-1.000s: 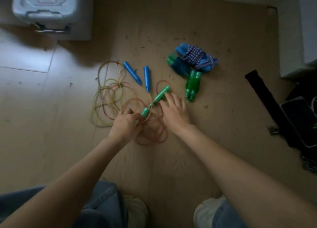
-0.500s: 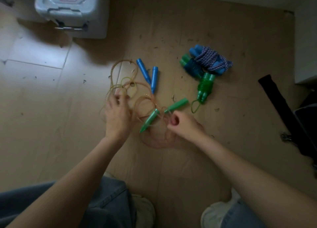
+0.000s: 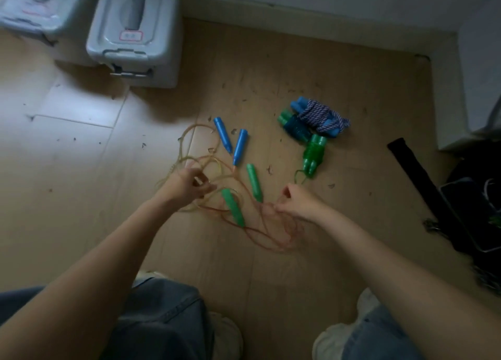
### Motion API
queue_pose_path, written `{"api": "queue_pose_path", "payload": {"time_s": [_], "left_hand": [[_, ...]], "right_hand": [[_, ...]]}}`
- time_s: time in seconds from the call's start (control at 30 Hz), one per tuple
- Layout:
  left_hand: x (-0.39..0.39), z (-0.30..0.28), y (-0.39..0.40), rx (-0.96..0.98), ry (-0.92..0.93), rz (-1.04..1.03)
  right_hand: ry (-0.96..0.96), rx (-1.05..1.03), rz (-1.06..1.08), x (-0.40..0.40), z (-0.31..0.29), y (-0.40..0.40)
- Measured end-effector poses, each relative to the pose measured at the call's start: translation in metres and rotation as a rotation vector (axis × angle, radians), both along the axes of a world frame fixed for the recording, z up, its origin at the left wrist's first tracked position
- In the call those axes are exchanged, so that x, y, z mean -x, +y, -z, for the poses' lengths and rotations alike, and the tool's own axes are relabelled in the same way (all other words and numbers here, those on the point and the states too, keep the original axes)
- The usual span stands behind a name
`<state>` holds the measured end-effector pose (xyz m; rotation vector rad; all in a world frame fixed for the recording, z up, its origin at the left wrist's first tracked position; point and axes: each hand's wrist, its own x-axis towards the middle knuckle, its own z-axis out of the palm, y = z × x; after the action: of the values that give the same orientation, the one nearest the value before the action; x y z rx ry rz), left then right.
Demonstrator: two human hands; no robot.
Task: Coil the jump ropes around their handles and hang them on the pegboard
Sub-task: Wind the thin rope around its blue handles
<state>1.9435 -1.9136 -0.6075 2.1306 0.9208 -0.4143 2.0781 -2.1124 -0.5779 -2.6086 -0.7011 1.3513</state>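
Translucent cord, orange and yellowish, sprawls in overlapping loops on the wooden floor [image 3: 311, 75], and both hands are in it, apparently to separate two ropes whose lines cross. The left hand [image 3: 187, 183] has its fingers curled into the yellowish loops [image 3: 184, 143] near the pair of blue handles [image 3: 231, 143], seemingly pinning or lifting that rope so it stays out of the way. The right hand [image 3: 295, 202] pinches a strand of the orange cord [image 3: 268, 235] just beside the tip of one green handle [image 3: 254, 178], likely drawing it clear of the tangle; the other green handle [image 3: 233, 207] lies between the two hands with cord passing under and around it. Untangling looks like the step in hand, since neither loose rope can be wound on its handles while the loops cross. Farther right, well apart from the tangle, three ropes lie already bundled together: a blue-handled one with striped cord [image 3: 317, 113], a dark teal one [image 3: 295, 128] and a green one [image 3: 314, 153], presumably set aside for hanging. No pegboard is in view. Two grey lidded bins [image 3: 135, 34] stand by the wall, and a black bag [image 3: 471, 197] lies at the right edge.
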Motion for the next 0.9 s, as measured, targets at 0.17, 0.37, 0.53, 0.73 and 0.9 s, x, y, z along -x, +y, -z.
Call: {"api": "queue_pose_path", "payload": {"time_s": [0.17,0.37,0.53,0.73,0.9], "left_hand": [[-0.040,-0.115,0.007,-0.092,0.007,0.488],[-0.040,-0.262,-0.011,-0.396,-0.293,0.612],[0.008,-0.303,-0.025,0.157,-0.274,0.446],[0.017,-0.300,-0.046,-0.034,-0.333,0.283],[-0.003,-0.347,-0.081,-0.031,-0.620,0.587]], "right_hand": [[0.147,-0.512,0.022,0.012,-0.072,0.028],[0.254,-0.851,-0.035,0.026,-0.194,0.040],[0.197,-1.190,0.046,0.026,-0.282,0.000],[-0.098,-0.672,0.025,0.003,-0.317,-0.059],[-0.241,-0.625,-0.127,0.016,-0.300,-0.063]]}}
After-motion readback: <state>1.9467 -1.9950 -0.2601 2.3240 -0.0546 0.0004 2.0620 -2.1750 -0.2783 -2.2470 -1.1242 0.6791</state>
